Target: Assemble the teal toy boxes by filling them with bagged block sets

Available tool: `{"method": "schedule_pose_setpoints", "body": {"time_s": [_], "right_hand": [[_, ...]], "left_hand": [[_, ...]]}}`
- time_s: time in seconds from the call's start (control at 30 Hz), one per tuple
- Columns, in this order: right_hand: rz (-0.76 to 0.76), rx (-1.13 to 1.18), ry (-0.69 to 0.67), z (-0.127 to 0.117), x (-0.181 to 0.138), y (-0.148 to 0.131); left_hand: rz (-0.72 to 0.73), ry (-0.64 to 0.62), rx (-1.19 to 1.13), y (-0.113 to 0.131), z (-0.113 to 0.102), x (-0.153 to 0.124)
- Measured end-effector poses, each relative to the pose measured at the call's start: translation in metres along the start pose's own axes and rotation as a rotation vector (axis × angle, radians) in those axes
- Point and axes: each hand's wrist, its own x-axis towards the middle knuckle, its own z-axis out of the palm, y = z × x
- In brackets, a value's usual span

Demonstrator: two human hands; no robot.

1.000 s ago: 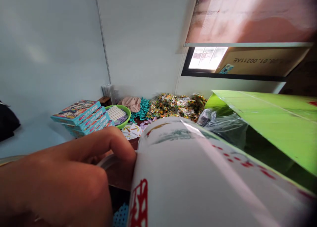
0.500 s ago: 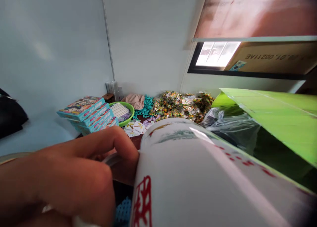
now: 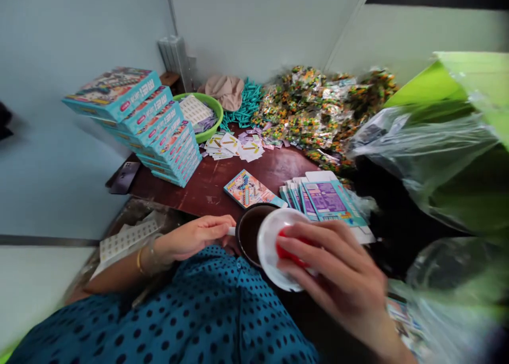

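My left hand (image 3: 210, 234) is clamping mug (image 3: 251, 231) by its handle (image 3: 231, 231); my right hand (image 3: 340, 271) is pinching red knob (image 3: 283, 250) of white lid (image 3: 267, 252). Lid is tilting over mug's right edge; can't tell whether they're touching. Mug is sitting before my shirt (image 3: 207, 295), inside dark, contents unclear. Judging what's working best: firm handle grip, level mug, gentle lid control, no nudging thin box (image 3: 251, 188) lying beyond mug.
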Motion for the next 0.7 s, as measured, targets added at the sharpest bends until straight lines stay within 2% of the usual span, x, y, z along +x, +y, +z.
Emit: {"method": "schedule_pose_setpoints", "body": {"time_s": [0.07,0.17,0.37,0.47,0.57,0.63,0.7], "right_hand": [[-0.046,-0.027,-0.081,0.027,0.014,0.002],[-0.062,-0.034,-0.123,0.058,0.022,0.005],[-0.098,0.025,-0.162,0.099,0.029,0.009],[-0.095,0.139,-0.208,0.111,0.037,0.008],[-0.069,0.195,-0.224,0.114,0.04,0.015],[-0.017,0.16,-0.21,0.114,0.033,0.029],[0.067,0.105,-0.239,0.116,0.019,0.049]], "left_hand": [[0.041,0.054,0.057,-0.015,-0.008,0.0],[0.094,0.116,0.141,-0.021,-0.015,-0.004],[0.069,0.198,0.041,-0.027,-0.034,-0.026],[0.066,0.26,-0.019,-0.036,-0.045,-0.042],[0.098,0.387,-0.124,-0.05,-0.064,-0.067],[0.148,0.495,-0.201,-0.06,-0.086,-0.09],[0.216,0.618,-0.25,-0.069,-0.116,-0.116]]}}
